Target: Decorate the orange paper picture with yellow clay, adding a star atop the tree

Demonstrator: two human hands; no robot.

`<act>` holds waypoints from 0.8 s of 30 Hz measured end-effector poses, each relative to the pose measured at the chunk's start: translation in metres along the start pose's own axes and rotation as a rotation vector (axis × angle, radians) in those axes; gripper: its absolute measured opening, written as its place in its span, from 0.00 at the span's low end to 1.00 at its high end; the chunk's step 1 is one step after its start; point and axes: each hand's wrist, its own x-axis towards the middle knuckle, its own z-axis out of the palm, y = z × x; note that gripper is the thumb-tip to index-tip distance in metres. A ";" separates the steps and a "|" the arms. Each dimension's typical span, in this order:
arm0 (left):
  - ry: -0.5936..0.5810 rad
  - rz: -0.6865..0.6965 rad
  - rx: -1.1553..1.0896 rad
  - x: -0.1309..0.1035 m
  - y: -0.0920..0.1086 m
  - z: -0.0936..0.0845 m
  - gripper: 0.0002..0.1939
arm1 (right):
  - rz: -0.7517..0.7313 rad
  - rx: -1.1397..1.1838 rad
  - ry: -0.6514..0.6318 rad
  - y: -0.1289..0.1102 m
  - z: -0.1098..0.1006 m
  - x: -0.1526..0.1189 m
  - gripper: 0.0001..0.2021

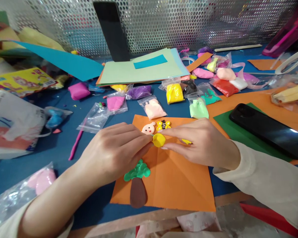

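A flattened piece of yellow modelling clay (159, 140) is pinched between the fingertips of my left hand (116, 148) and my right hand (198, 140), above an orange paper sheet (181, 185). Just beyond the fingers lie a pale clay face (148, 128) with dots for features and a yellow-and-black clay bee (163, 125). Nearer to me on the sheet is a clay tree with a green top (138, 171) and a brown trunk (138, 193). A small yellow bit (186, 141) shows under my right hand.
Several bags of coloured clay, one yellow (175, 93), lie beyond the sheet. On the right a black phone (268, 129) rests on green paper (225, 122); another phone (111, 31) leans against a perforated metal panel (164, 26). A pink stick (75, 145) lies left, near a white packet (13, 124).
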 end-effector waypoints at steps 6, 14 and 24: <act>-0.044 -0.032 0.020 0.002 0.001 0.000 0.02 | -0.047 -0.107 -0.039 0.000 -0.002 -0.001 0.12; -0.040 -0.031 0.015 0.003 0.003 0.000 0.02 | -0.074 -0.177 -0.008 -0.001 0.000 -0.001 0.12; -0.007 -0.033 0.026 0.001 0.003 -0.001 0.01 | -0.088 -0.141 0.016 0.003 -0.003 0.000 0.11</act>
